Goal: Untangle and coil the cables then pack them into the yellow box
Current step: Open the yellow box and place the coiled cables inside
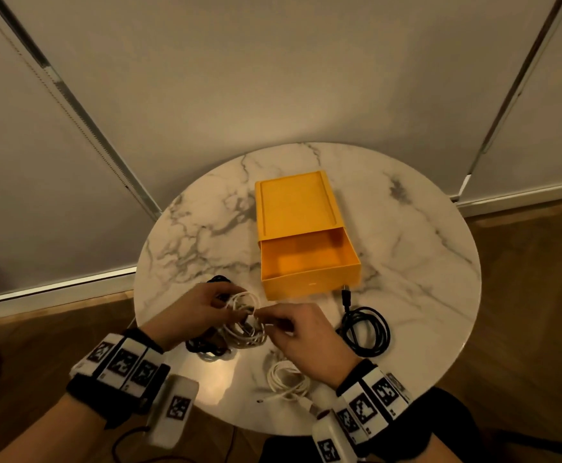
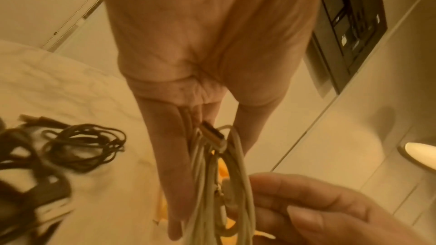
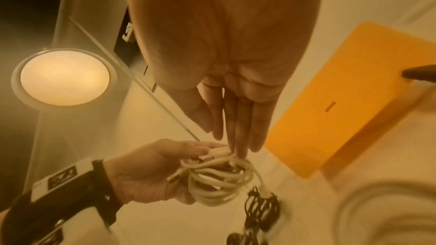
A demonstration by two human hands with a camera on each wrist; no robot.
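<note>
Cable lot, marble table (image 1: 423, 228), drawer of yellow box (image 1: 309, 265) open.
Head: left hand (image 1: 192, 312) grips white cable coil (image 1: 244, 324); right hand (image 1: 306, 329) pinches it; black coil (image 1: 368, 329) beside box. Left wrist: metal plug (image 2: 212, 134) between fingers. Right wrist: ceiling lamp (image 3: 64, 78).

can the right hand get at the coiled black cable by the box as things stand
Probably yes, once free: the right hand is busy at the white cable, but the black cable lies uncovered beside it.
</note>
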